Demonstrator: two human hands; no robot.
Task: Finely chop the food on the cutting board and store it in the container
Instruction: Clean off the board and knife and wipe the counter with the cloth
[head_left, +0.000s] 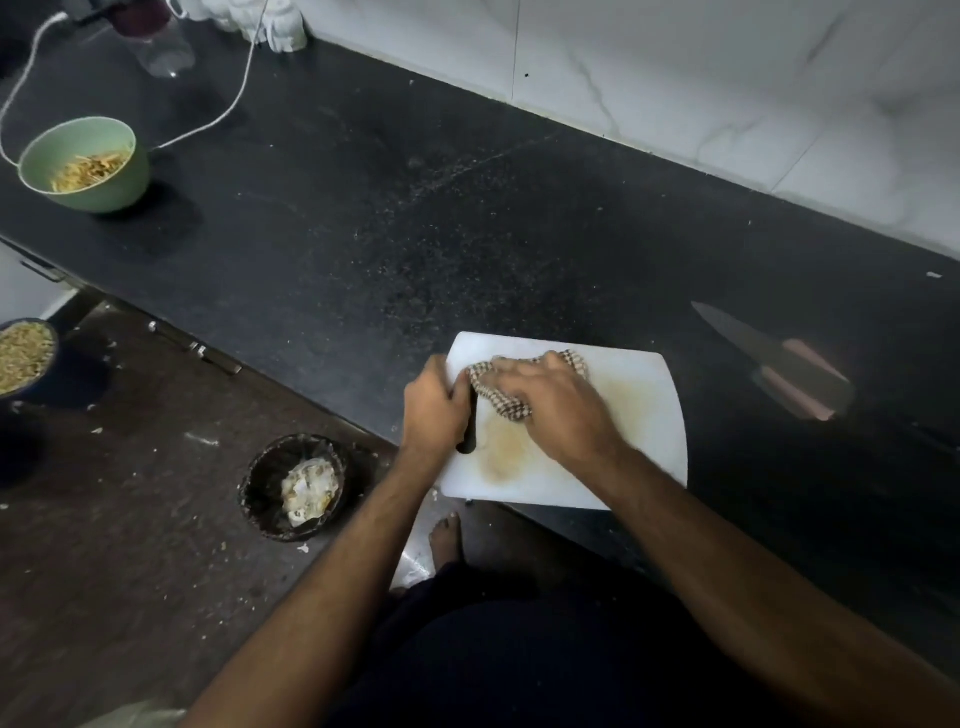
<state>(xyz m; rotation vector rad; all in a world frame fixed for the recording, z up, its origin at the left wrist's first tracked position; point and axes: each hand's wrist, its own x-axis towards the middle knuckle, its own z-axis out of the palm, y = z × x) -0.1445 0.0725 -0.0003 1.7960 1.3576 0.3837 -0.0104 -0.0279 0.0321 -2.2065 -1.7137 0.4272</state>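
**Two hands on the cutting board**

Two hands work a white cutting board (639, 415) at the desk's (363, 208) near edge. At 10 o'clock a green bowl (119, 182) holds chopped food. Left hand (434, 410) fingers curl round the board's handle edge; right hand (556, 410) presses a checked cloth (498, 400). At 3 o'clock lies a knife (779, 364).

One white plastic cutting board (639, 415). One brown-checked cloth (498, 397). One steel knife with pale-striped handle (779, 364). One green bowl of chopped food (85, 163). One dark blue bowl of chopped food (26, 358). One dark woven bin (293, 488). One white cable (234, 98). One clear plastic bottle (161, 47). Two hands: left hand (434, 410), right hand (558, 410). One bare foot (447, 538).
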